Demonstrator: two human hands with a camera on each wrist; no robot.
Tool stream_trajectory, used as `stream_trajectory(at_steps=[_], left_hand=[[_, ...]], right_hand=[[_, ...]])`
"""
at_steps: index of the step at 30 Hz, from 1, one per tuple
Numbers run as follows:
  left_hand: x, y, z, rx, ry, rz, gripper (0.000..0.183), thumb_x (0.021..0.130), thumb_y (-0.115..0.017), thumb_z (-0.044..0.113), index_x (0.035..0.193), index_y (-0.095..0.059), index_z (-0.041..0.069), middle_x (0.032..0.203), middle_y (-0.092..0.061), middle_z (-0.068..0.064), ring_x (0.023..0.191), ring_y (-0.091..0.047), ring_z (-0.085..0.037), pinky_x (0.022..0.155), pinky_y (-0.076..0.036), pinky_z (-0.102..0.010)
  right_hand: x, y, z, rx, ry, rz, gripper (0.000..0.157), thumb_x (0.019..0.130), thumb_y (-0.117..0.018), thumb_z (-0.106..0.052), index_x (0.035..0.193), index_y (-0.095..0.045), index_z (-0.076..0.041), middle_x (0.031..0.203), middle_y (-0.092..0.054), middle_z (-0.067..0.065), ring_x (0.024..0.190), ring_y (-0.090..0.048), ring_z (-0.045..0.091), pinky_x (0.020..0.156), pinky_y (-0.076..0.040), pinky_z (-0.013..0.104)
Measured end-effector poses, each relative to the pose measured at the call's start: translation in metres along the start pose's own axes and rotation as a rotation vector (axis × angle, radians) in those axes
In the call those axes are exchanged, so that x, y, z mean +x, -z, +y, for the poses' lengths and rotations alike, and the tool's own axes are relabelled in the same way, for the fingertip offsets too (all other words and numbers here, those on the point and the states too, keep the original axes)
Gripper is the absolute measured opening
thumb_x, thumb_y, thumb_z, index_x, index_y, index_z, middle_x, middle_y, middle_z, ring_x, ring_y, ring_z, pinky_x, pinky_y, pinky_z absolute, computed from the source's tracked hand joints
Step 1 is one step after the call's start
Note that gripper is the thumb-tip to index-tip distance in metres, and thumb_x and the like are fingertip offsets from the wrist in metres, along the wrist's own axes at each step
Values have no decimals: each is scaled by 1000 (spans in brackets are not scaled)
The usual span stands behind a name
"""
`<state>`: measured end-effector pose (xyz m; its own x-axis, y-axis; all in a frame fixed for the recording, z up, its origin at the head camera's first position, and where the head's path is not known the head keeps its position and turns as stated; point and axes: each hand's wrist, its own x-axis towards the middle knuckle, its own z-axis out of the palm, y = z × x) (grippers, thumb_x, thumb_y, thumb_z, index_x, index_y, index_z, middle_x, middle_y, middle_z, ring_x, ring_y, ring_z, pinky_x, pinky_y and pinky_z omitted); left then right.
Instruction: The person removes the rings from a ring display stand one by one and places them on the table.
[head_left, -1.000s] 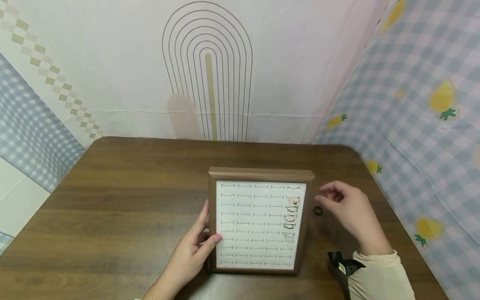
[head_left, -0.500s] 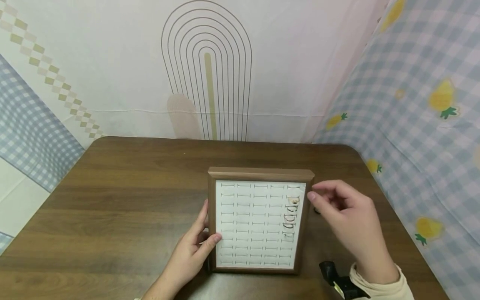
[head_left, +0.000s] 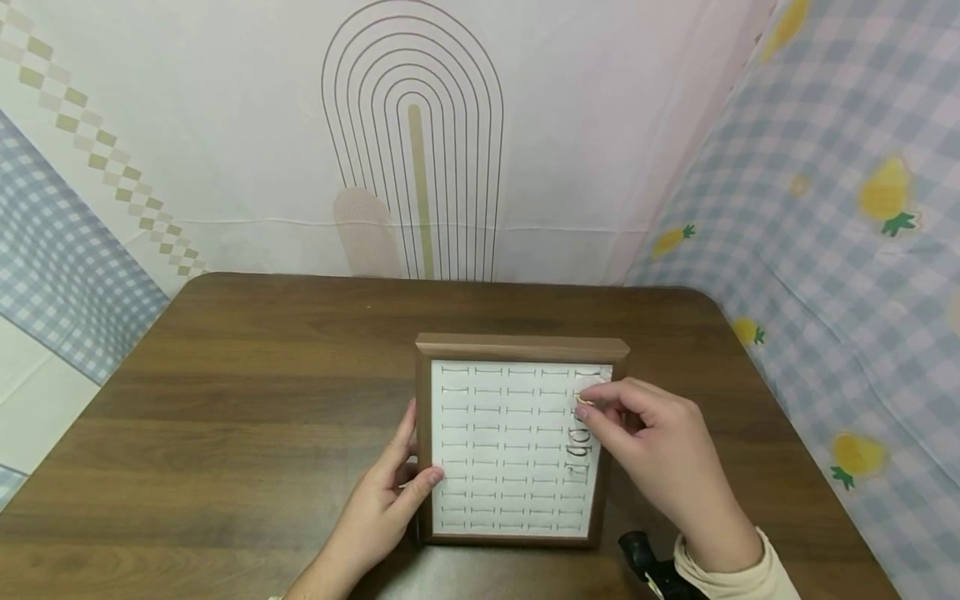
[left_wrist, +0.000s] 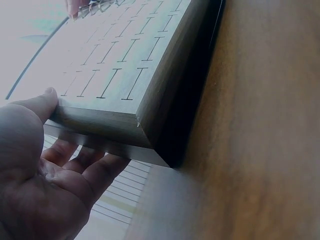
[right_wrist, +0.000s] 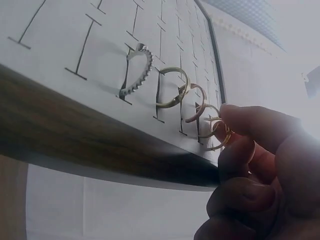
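Note:
A wood-framed ring display [head_left: 517, 347] stands tilted on the table, its white panel [head_left: 487, 492] cut with rows of slots. My left hand [head_left: 375, 504] grips its left edge, thumb in front and fingers behind. At the upper right of the panel, my right hand [head_left: 663, 454] pinches a gold ring [right_wrist: 227, 136] between thumb and index finger. That ring sits at the top of a column of rings in the slots. Below it, the right wrist view shows a silver beaded ring [right_wrist: 148, 70], a gold ring [right_wrist: 186, 82] and a rose-coloured ring [right_wrist: 203, 95].
The brown wooden table [head_left: 225, 417] extends to the left of and behind the display. A patterned white cloth [head_left: 247, 150] hangs at the back, and a blue checked cloth [head_left: 847, 292] runs along the right side. A black strap [head_left: 645, 558] hangs from the right wrist.
My right hand has moved left from beside the display to the top ring in the column. The dark ring on the table is now hidden behind it. My left hand stays put.

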<state>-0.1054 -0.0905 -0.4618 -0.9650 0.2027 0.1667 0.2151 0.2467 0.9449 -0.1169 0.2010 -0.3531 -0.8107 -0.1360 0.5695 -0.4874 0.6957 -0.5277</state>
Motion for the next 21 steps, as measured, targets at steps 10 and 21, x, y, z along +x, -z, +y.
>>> stream_trajectory(at_steps=[10,21], left_hand=[[0,1,1,-8,-25,-7,83,96,-67,7,162,-21,29,126,-64,-19,99,-71,-28,79,-58,-28],[0,1,2,-9,-20,-6,84,96,-68,7,162,-21,29,126,-64,-18,100,-71,-27,79,-58,-28]], right_hand=[[-1,0,1,36,3,6,26,78,-82,4,88,-77,-19,69,-54,-16,58,-45,4,52,-36,15],[-2,1,2,101,-61,1,28,79,-80,4,83,-73,-22,66,-51,-11,56,-44,6,49,-36,18]])
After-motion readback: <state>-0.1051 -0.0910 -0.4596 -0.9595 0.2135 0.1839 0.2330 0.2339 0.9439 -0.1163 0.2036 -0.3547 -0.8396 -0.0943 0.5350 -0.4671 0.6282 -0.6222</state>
